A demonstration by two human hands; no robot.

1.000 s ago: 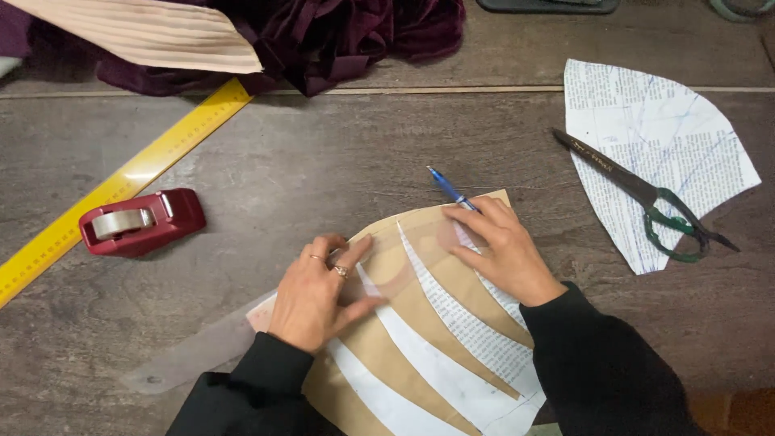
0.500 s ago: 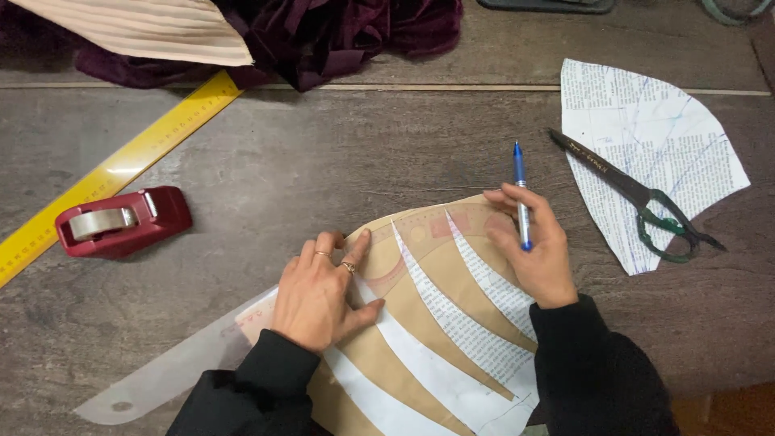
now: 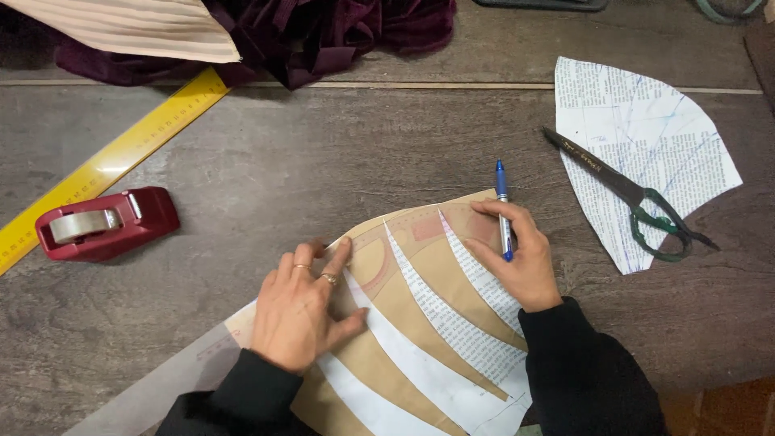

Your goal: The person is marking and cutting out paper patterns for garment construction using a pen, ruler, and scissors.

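A fan-shaped brown paper pattern [image 3: 420, 315] with white printed paper strips laid over it lies on the dark wooden table [image 3: 339, 161]. My left hand [image 3: 303, 311] presses flat on its left part, over a clear curved ruler [image 3: 161, 387] that sticks out to the lower left. My right hand [image 3: 517, 254] rests on the pattern's upper right edge and holds a blue pen [image 3: 503, 202], whose tip points away from me.
A red tape dispenser [image 3: 101, 224] and a yellow ruler [image 3: 105, 165] lie at the left. Dark purple fabric [image 3: 323, 32] and striped cloth [image 3: 129, 28] sit at the back. Green-handled scissors [image 3: 638, 202] lie on a printed paper piece [image 3: 646, 137] at the right.
My right hand moved from the pattern's top toward its right edge and turned the pen upright. My left hand stayed pressed on the pattern.
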